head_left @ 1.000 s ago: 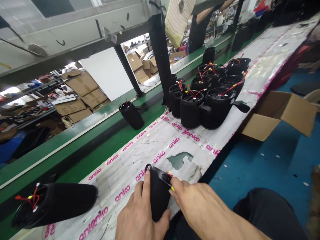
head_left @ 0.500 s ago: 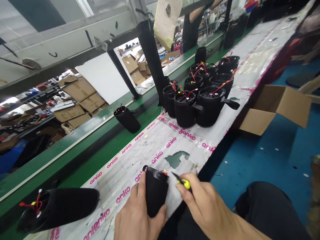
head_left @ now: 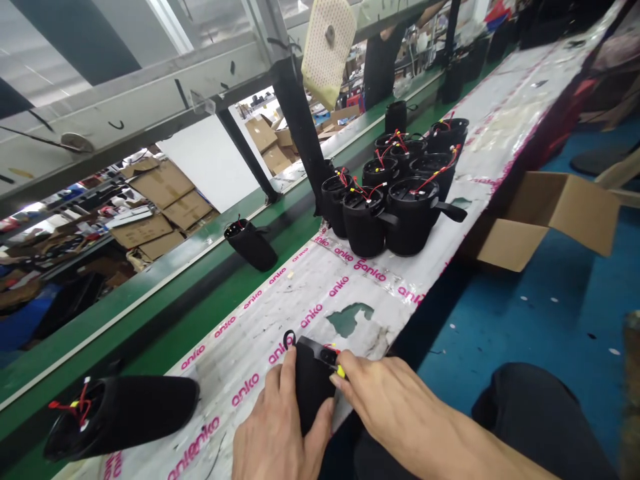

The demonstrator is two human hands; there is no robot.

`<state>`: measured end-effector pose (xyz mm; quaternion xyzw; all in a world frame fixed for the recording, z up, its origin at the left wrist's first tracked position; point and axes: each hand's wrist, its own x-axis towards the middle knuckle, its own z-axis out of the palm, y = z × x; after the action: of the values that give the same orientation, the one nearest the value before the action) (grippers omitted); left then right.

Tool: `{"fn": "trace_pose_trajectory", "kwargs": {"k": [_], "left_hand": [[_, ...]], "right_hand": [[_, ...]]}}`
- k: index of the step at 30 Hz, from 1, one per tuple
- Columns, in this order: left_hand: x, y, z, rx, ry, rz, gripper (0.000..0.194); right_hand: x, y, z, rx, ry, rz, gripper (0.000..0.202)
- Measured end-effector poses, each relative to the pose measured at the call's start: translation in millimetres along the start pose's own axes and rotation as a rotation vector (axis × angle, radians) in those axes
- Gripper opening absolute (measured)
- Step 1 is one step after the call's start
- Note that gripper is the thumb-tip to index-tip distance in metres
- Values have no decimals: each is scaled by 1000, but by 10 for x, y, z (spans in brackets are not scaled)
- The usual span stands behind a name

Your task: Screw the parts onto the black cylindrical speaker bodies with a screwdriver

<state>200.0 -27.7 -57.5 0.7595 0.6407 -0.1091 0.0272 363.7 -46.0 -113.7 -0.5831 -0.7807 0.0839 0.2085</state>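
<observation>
A small black cloth-covered speaker housing [head_left: 314,385] stands tilted near the table's front edge, with a loop strap and a dark panel at its upper end. My left hand [head_left: 281,421] is wrapped round its lower left side, thumb in front and fingers behind. My right hand [head_left: 373,393] is closed on a small pointed tool with a yellow grip [head_left: 341,371], held against the housing's upper right edge. The tool's tip is mostly hidden there. Bits of red and yellow wire show at the rim. To the left lies a larger black housing [head_left: 135,413], red wires sticking out of its open end.
Several black housings [head_left: 365,227] with red wires stand grouped farther along the printed white covering [head_left: 280,303]. One more housing [head_left: 250,245] leans on the green belt [head_left: 165,320]. An open cardboard box [head_left: 520,233] is right of the table. A person [head_left: 380,63] stands at the back.
My right hand has moved left, bringing the tool from beside the housing onto its upper edge. My left hand keeps its hold. The view has shifted slightly.
</observation>
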Motion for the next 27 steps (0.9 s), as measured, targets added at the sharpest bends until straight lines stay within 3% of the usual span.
{"fn": "trace_pose_trajectory", "kwargs": {"k": [3,8,12,16,21,27], "left_hand": [[-3,-4,21,12,24,0,63],[-10,-8,20,-45,41,1,62],[43,4,-18,-98,-12,-35,64],[110,-21,-72,-146,-92,-40,77],[137,-68,-124,-281,-172,-15,84],[150,-61,-81,-314,-161,-7,89]], "right_hand": [[-18,15,55,-6,18,-5,11],[-148,-12,149,-199,194,-36,23],[-158,-91,110,-263,292,-18,29],[-123,-119,94,-209,229,40,21],[-175,-105,102,-286,260,1,26],[-93,-124,95,-282,52,78,23]]}}
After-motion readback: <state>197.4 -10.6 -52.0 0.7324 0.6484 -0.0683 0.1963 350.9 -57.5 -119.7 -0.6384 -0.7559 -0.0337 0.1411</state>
